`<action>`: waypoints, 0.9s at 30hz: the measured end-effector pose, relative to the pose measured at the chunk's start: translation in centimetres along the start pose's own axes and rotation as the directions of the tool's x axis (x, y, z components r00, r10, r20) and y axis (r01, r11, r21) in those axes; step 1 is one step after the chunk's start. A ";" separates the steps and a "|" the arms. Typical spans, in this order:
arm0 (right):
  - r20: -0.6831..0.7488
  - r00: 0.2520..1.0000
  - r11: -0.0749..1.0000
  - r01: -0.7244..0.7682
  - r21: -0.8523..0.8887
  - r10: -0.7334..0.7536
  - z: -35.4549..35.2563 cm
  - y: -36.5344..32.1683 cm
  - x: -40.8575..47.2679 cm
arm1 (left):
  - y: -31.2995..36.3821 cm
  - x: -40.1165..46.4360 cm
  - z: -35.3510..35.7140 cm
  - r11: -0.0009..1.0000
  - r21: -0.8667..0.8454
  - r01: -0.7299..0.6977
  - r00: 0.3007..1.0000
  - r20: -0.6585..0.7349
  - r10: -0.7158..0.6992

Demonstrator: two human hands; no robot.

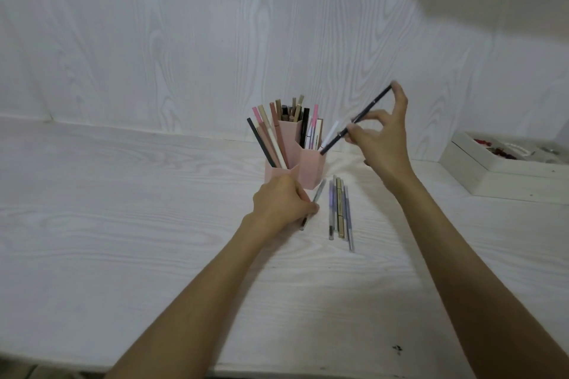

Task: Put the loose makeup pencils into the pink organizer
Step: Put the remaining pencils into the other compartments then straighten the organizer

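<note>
Pink organizer (309, 168) already bristles with pencils; your right hand (380, 140) pinches a black pencil (357, 119) over its rim, your left hand (281, 204) pinches a grey one (317, 194), four more (340, 209) wait mid-table.

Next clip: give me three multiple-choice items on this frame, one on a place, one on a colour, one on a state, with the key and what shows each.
1. Where do the loose pencils lie?
A. on the table in front of the pink organizer
B. inside the box at far right
C. behind the organizer by the wall

2. What colour is the pencil in the right hand?
A. white
B. black
C. pink

3. What is the left hand doing?
A. lying flat and empty on the table
B. gripping a grey pencil beside the organizer's base
C. lifting the organizer

Key:
1 A: they lie side by side on the table, just on the near side of the pink organizer.
2 B: the right hand pinches a black pencil whose lower tip is at the rim of the organizer's right compartment.
3 B: the left hand has its fingers curled round a grey pencil.
</note>
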State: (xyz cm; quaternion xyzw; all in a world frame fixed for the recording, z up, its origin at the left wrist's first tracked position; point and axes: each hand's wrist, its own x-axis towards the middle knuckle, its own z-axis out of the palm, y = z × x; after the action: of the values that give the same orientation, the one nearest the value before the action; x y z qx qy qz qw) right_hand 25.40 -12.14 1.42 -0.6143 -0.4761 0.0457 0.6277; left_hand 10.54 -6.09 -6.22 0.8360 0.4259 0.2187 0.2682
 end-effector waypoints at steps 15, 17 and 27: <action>0.291 0.933 0.689 0.352 -0.634 -0.209 4.3 0.4 3.1 | 0.0 -0.1 -0.1 0.997 -0.063 0.035 0.999 0.013 -0.034; 0.299 0.933 0.698 0.350 -0.625 -0.201 3.9 0.1 3.4 | 0.0 0.0 -0.1 0.998 -0.058 0.036 0.999 0.018 -0.035; 0.186 0.920 0.777 -0.169 -0.607 0.345 -1.9 2.8 -1.2 | 0.6 0.1 -0.3 0.995 0.100 -0.032 0.999 -0.032 0.035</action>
State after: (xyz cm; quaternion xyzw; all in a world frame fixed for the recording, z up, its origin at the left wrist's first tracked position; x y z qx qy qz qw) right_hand 27.44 -13.60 -1.16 -0.8221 -0.4635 0.0735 0.3223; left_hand 10.78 -6.23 -5.65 0.8515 0.4265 0.2160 0.2154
